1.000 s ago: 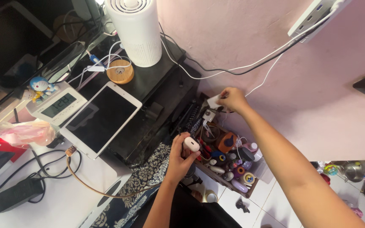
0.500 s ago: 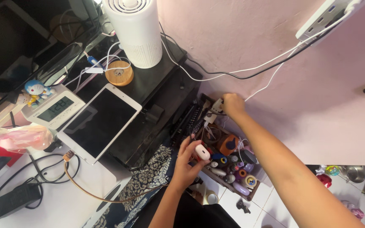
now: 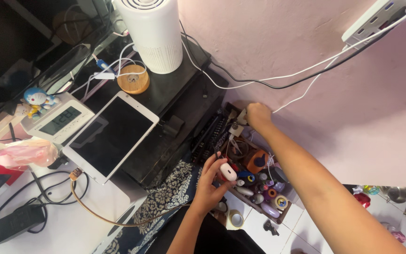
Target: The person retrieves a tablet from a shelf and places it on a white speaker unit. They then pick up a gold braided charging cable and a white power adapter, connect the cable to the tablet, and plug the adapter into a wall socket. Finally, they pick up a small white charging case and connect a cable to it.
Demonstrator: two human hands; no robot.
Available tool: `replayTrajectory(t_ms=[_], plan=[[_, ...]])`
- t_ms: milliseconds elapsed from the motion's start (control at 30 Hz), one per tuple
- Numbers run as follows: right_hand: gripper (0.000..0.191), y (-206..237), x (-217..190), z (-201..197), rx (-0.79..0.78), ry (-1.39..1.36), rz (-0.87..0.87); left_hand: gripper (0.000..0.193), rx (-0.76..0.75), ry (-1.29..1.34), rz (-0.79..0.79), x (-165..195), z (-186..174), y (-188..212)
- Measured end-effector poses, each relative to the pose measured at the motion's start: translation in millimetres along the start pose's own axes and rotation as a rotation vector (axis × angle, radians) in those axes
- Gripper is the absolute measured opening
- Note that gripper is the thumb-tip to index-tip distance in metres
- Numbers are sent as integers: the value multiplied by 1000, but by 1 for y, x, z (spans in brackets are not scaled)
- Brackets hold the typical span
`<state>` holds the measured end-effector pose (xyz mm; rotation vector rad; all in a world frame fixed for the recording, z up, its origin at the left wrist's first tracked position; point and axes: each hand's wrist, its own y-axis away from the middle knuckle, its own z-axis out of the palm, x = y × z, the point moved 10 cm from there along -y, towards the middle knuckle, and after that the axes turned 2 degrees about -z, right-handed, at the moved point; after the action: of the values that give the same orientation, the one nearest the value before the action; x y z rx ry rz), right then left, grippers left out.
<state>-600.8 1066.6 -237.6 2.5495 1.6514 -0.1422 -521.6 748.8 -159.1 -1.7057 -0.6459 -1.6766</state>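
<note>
Pinching a small white oval gadget [image 3: 228, 172] between curled fingertips [image 3: 214, 164] of the left hand [image 3: 207, 188], just at the near edge of a crowded brown tray [image 3: 259, 207] of thread spools and odds and ends. Closing the right hand [image 3: 258, 115] at about one o'clock from the left on a small pale plug-like piece [image 3: 241, 117] by the wall, exact grip hard to tell. Trailing from there toward two o'clock, thin white cable [image 3: 306, 91] up to a power strip [image 3: 374, 19]. Risking, as a judgement only: a snagged cable tugging the strip, or a bumped tray spilling spools onto the tiled floor [image 3: 297, 230]. Sitting well apart at ten o'clock, a white tablet [image 3: 111, 134] and white cylindrical appliance [image 3: 151, 35]
</note>
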Motion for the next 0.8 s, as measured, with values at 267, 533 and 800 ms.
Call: replayTrajectory(t_ms=[267, 533, 800], plan=[[26, -6, -6, 4, 0, 70, -50, 66, -9, 2, -41, -2, -2, -5], [25, -13, -8, 8, -12, 75, -56, 66, 18, -45, -6, 0, -6, -11], [25, -15, -4, 5, -15, 40, -29, 64, 8, -17, -47, -6, -6, -14]])
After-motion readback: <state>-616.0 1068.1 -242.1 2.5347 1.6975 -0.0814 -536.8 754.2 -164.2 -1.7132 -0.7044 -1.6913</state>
